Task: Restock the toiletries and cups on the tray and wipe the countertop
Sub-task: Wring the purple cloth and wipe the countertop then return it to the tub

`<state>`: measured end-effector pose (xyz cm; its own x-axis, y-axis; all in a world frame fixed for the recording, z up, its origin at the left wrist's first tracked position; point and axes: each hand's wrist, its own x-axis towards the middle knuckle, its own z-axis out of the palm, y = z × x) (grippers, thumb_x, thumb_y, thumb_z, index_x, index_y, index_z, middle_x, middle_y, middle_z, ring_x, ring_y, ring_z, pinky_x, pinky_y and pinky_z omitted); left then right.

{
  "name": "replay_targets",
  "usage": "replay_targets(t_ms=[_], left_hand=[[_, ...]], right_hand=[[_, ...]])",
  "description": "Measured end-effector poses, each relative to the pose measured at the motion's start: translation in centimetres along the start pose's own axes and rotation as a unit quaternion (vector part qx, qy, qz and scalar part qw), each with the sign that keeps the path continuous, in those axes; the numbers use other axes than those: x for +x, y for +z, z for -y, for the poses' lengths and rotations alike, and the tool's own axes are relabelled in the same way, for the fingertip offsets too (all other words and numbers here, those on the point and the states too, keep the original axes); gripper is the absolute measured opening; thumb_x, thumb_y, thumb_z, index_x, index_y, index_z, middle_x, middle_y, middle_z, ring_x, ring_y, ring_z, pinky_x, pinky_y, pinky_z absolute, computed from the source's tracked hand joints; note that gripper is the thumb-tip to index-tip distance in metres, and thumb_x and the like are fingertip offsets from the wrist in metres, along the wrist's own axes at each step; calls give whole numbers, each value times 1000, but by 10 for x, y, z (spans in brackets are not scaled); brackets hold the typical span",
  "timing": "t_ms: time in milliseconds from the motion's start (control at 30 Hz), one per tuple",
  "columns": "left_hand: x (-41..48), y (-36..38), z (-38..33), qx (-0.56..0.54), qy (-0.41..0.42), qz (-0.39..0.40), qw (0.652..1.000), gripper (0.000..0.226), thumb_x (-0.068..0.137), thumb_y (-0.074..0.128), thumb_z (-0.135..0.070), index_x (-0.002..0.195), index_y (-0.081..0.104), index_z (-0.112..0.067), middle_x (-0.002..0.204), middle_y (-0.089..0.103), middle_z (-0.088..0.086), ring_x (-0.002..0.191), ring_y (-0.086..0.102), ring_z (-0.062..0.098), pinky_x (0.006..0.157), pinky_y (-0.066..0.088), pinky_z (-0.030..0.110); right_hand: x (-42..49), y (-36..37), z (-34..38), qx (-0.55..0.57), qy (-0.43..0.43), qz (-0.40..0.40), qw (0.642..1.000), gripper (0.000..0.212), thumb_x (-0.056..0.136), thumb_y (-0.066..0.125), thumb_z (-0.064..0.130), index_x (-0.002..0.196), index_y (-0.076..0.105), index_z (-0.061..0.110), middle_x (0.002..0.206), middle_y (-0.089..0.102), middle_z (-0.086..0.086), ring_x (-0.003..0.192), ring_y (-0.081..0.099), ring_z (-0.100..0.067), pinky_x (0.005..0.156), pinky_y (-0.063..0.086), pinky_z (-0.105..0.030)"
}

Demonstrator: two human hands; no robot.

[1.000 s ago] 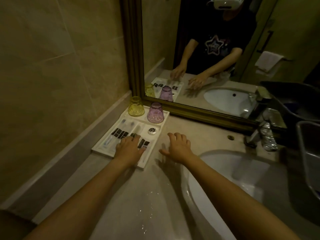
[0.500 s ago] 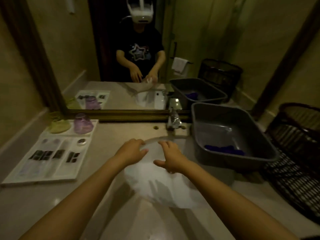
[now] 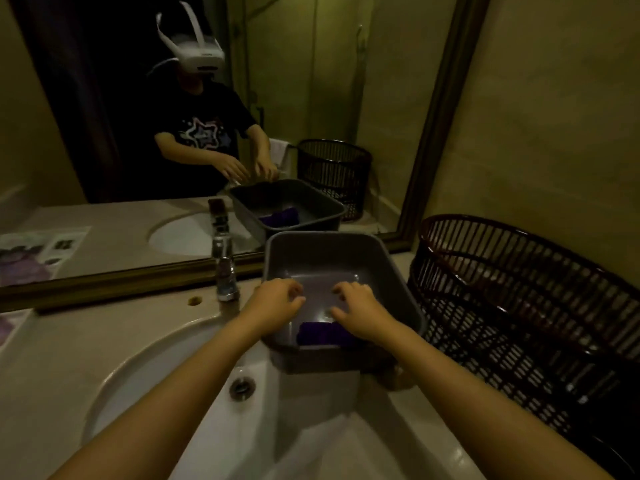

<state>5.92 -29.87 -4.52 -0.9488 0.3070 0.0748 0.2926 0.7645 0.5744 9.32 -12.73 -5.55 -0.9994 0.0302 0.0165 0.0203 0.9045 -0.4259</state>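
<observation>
Hands are over the grey tub (image 3: 341, 261) that sits on the countertop (image 3: 69, 344) to the right of the sink (image 3: 166, 382), so the step in hand looks like fetching the cloth for wiping. The left hand (image 3: 275, 304) hangs above the tub floor with fingers loosely curled, holding nothing. The right hand (image 3: 360, 311) is spread, palm down, just above the purple cloth (image 3: 318, 334), which lies folded against the tub's near wall; I cannot tell if it touches it yet. A dark wicker basket (image 3: 519, 306) stands just beside the tub. Next, by my reckoning, the right hand must drop, close on the cloth and lift it clear of the rim
</observation>
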Motion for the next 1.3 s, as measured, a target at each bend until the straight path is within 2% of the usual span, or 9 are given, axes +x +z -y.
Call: replay_targets(t_ms=[233, 367, 500, 767, 900, 1000, 1100, 1200, 1300], left_hand=[[66, 68, -3, 71, -49, 176, 981, 54, 85, 59, -33, 134, 40, -22, 137, 49, 9, 119, 51, 22, 95, 43, 33], [84, 95, 3, 150, -56, 283, 946, 67, 83, 63, -32, 140, 30, -23, 142, 42, 10, 126, 44, 26, 104, 39, 38], [93, 113, 5, 248, -10, 343, 906, 72, 79, 67, -32, 139, 30, -18, 139, 43, 14, 124, 44, 31, 104, 40, 43], [105, 126, 10, 313, 9, 312, 897, 67, 75, 70, -36, 131, 40, -15, 132, 42, 13, 117, 46, 31, 95, 43, 41], [107, 119, 15, 222, -28, 288, 931, 38, 82, 60, -25, 115, 51, -9, 123, 53, 14, 104, 58, 30, 81, 46, 34], [106, 101, 15, 170, -51, 232, 956, 31, 81, 56, -24, 108, 50, -9, 116, 59, 15, 100, 59, 30, 80, 47, 35], [102, 74, 12, 141, -39, 153, 977, 34, 80, 57, -23, 110, 51, -8, 117, 60, 17, 101, 59, 30, 79, 45, 35], [92, 42, 7, 89, -30, 80, 992, 39, 79, 59, -21, 116, 50, -14, 115, 62, 13, 98, 61, 27, 81, 49, 35], [74, 4, 5, 52, -16, 29, 998, 36, 81, 59, -20, 115, 49, -18, 111, 62, 10, 93, 60, 23, 77, 49, 32]], right_hand=[[57, 3, -61, -50, 78, 171, 981, 47, 95, 46, 29, 139, 38, 16, 144, 40, -14, 132, 34, -32, 110, 33, -44], [77, 17, -76, -113, 78, 279, 950, 59, 92, 54, 32, 144, 31, 16, 150, 32, -13, 137, 26, -36, 113, 28, -46], [87, 31, -81, -143, 65, 316, 936, 64, 85, 65, 28, 140, 36, 14, 146, 36, -15, 134, 32, -36, 111, 33, -48], [103, 41, -81, -200, 39, 315, 927, 54, 85, 65, 27, 134, 44, 12, 140, 38, -16, 130, 36, -36, 108, 36, -47], [107, 38, -83, -85, 21, 286, 954, 29, 84, 59, 13, 113, 53, 12, 118, 52, -17, 107, 54, -30, 87, 46, -34], [111, 26, -77, 9, 12, 226, 974, 16, 82, 56, 8, 86, 43, 17, 104, 52, -16, 91, 52, -26, 80, 46, -36], [115, 8, -64, 67, -16, 161, 984, 20, 81, 57, 8, 96, 45, 14, 111, 57, -19, 96, 57, -31, 75, 48, -35], [115, -13, -44, 108, -47, 153, 981, 24, 80, 61, 14, 101, 52, 18, 101, 57, -7, 91, 60, -24, 72, 56, -34], [109, -33, -17, 120, -97, 162, 975, 23, 82, 65, 22, 99, 52, 30, 90, 55, 8, 86, 59, -15, 58, 48, -20]])
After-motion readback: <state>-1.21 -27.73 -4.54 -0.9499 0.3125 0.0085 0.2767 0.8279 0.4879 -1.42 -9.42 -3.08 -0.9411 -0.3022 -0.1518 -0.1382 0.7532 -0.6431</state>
